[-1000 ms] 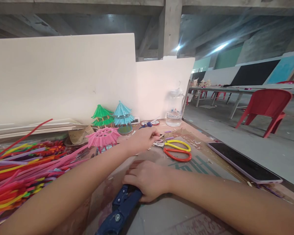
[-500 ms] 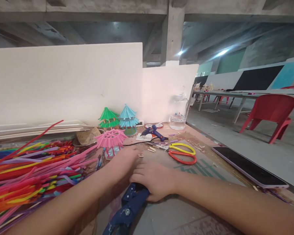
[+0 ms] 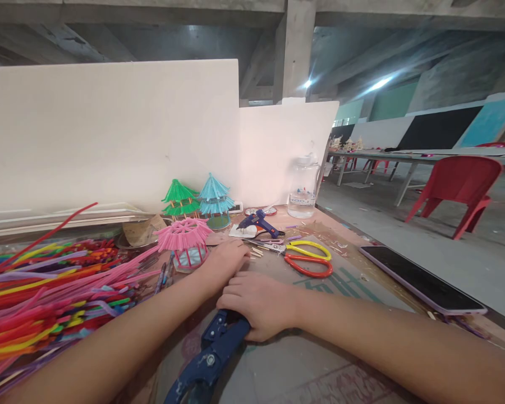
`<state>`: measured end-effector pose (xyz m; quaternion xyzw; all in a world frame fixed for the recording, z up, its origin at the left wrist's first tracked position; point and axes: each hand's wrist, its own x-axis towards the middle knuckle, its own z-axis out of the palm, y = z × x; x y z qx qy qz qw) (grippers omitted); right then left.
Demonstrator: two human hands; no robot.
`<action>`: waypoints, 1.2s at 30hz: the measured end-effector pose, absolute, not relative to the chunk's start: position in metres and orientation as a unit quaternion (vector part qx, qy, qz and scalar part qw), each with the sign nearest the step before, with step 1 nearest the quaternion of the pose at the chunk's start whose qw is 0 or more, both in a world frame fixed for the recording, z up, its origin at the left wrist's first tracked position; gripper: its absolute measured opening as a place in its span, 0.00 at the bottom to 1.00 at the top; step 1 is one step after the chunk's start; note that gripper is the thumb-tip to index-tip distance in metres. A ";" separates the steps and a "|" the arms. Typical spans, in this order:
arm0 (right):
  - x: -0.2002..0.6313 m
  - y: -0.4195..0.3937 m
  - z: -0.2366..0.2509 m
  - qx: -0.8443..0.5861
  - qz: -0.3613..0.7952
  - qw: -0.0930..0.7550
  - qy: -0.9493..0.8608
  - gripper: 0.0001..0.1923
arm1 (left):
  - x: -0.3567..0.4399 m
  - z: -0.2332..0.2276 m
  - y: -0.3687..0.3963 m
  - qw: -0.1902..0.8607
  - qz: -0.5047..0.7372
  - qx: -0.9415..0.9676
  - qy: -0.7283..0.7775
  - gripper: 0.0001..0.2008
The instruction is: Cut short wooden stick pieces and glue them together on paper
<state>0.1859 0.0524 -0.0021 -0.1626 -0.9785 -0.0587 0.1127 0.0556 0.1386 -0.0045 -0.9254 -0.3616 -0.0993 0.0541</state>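
Nearest the camera, the blue cutter (image 3: 208, 359) lies on the table (image 3: 303, 370), its handle running down toward the lower edge, where its end is cut off. The right hand (image 3: 258, 303) rests palm down on the cutter's upper end with the fingers curled over it, hiding that part of the tool; whether it truly grips or only presses cannot be told. The left hand (image 3: 224, 259) lies just beyond, touching the right hand's knuckles, fingers loosely bent on the tabletop; anything under it is hidden.

To the left, a thick heap of coloured pipe cleaners (image 3: 50, 297) spreads over the table, running off the left edge. Just beyond the left hand stands a small pink pavilion model (image 3: 184, 241). A few short wooden sticks (image 3: 256, 252) lie near the left fingertips. To the right of them are scissors (image 3: 307, 258) with one yellow and one red handle, and farther right a phone (image 3: 421, 279) lies flat near the table edge.

Farther back sit a blue glue gun (image 3: 257, 222), a green model (image 3: 177, 199) and a light blue model (image 3: 214, 197), and a clear bottle (image 3: 303, 187) against white boards (image 3: 109, 134). A red chair (image 3: 458, 185) stands on the floor beyond.
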 end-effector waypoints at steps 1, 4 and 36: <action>0.186 0.052 -0.002 -0.163 -0.057 0.110 -0.979 0.19 | 0.061 -0.002 0.141 0.055 -0.103 -0.927 -0.357 0.16; 0.186 0.052 -0.001 -0.158 -0.054 0.105 -0.980 0.21 | 0.069 0.003 0.148 0.061 -0.118 -0.926 -0.353 0.16; 0.186 0.042 -0.003 -0.066 -0.127 0.125 -0.982 0.13 | 0.047 0.013 0.104 -0.105 -0.132 -0.968 -0.187 0.16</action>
